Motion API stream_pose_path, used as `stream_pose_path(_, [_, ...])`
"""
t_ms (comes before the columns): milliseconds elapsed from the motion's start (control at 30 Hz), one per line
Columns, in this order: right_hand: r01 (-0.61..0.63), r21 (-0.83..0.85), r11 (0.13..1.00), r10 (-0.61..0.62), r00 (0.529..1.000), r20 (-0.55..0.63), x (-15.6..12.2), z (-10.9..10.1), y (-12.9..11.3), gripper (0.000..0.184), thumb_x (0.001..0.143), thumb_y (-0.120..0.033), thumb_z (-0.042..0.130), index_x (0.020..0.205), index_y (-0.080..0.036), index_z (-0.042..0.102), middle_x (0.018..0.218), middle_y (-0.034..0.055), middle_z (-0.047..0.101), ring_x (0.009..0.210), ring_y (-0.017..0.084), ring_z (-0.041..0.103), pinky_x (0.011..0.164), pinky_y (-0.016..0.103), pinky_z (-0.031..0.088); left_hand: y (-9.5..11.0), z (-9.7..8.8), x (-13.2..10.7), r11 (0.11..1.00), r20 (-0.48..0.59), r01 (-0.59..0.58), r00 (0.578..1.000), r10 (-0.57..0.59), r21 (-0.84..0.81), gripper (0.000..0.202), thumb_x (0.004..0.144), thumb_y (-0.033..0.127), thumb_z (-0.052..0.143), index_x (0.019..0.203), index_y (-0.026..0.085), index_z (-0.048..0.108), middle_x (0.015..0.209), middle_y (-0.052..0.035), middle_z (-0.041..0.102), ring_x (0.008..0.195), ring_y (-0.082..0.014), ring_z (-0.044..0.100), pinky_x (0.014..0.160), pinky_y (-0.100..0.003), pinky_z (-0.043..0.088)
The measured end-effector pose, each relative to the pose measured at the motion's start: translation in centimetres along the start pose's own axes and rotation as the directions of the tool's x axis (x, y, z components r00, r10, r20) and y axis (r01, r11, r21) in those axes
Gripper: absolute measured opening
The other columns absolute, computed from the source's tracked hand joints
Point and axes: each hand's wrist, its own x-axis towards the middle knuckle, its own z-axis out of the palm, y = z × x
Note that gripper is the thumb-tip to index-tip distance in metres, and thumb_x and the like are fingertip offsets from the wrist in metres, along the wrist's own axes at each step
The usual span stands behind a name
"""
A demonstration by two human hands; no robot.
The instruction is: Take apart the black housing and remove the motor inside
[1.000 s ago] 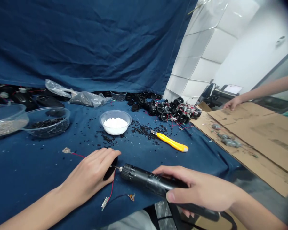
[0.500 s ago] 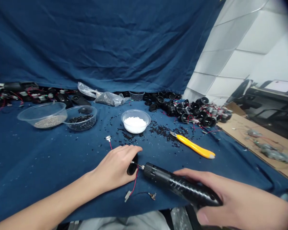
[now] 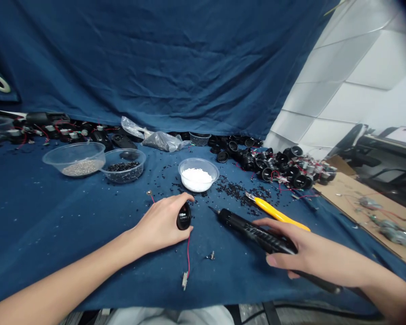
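Note:
My left hand [image 3: 164, 221] is closed around a round black plastic housing [image 3: 183, 216], its open face turned to the right. A red wire runs from under the hand to a small metal connector piece [image 3: 184, 280] on the cloth. Another small metal contact [image 3: 149, 193] on a red wire pokes out beyond the knuckles. My right hand [image 3: 291, 248] grips a black electric screwdriver [image 3: 253, 232]; its bit points left and stands apart from the housing. Between the hands lies a small metal part [image 3: 211, 256].
A bowl of white pieces [image 3: 198, 179] stands mid-table among scattered black bits. Right of it lies a yellow utility knife [image 3: 280, 214]. Two clear bowls, one with silvery pieces [image 3: 76, 158], one with black screws [image 3: 123, 166], stand left. Black housings [image 3: 284, 169] pile up at the right back.
The screwdriver has drawn back to the right, its bit out of the housing. My left hand has turned the housing slightly. The view has shifted a little left.

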Motion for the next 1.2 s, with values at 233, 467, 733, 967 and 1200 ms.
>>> stream_pose_path(233, [0.029,0.037,0.999,-0.029,1.0,-0.002,1.2,-0.3,-0.4,0.083,0.08,-0.054,0.064,0.147,-0.024,0.026,0.141,0.0117,0.046,0.071,0.016,0.067,0.077,0.034,0.055,0.0,-0.4,0.1,0.996,-0.015,0.085,0.996,-0.085,-0.021,0.043,0.074,0.032,0.062,0.115,0.022,0.052,0.11,-0.0065,0.067,0.098,-0.0301,0.065,0.076,-0.038,0.052])
stream_pose_path(467, [0.009,0.033,0.999,-0.008,1.0,-0.008,1.0,-0.4,-0.2,0.08,0.082,-0.053,0.062,0.146,-0.024,0.025,0.145,0.011,0.04,0.069,0.014,0.065,0.077,0.032,0.055,-0.3,0.3,-0.1,0.997,-0.067,0.058,0.996,-0.061,-0.042,0.042,0.074,0.031,0.063,0.114,0.022,0.053,0.108,-0.0062,0.067,0.096,-0.0296,0.065,0.077,-0.039,0.051])
stream_pose_path(733, [-0.022,0.005,1.0,0.022,1.0,-0.005,0.1,-0.7,0.2,0.082,0.079,-0.059,0.062,0.147,-0.028,0.027,0.147,0.0076,0.039,0.074,0.016,0.067,0.076,0.03,0.055,-0.1,-0.3,-0.1,0.997,-0.039,0.054,0.998,-0.056,-0.058,0.042,0.076,0.033,0.063,0.114,0.02,0.053,0.109,-0.0084,0.067,0.098,-0.0296,0.065,0.079,-0.039,0.052])
stream_pose_path(967, [-0.042,0.01,0.999,0.043,0.999,-0.032,-0.4,-0.6,0.6,0.085,0.077,-0.06,0.063,0.148,-0.03,0.027,0.138,0.0063,0.05,0.073,0.019,0.067,0.078,0.033,0.055,-0.2,0.0,0.0,0.991,-0.08,0.042,0.995,-0.053,-0.131,0.042,0.073,0.031,0.066,0.113,0.021,0.055,0.112,-0.0075,0.065,0.1,-0.0293,0.063,0.084,-0.041,0.05])
stream_pose_path(1200, [-0.025,0.062,0.998,0.029,0.997,-0.07,-1.9,-0.4,1.3,0.084,0.077,-0.059,0.065,0.148,-0.033,0.028,0.146,0.0044,0.043,0.08,0.022,0.067,0.074,0.032,0.059,-0.2,-1.0,0.4,0.826,0.142,0.115,0.989,-0.043,-0.552,0.051,0.069,0.032,0.074,0.113,0.018,0.054,0.103,-0.0045,0.068,0.097,-0.0217,0.063,0.093,-0.036,0.044])
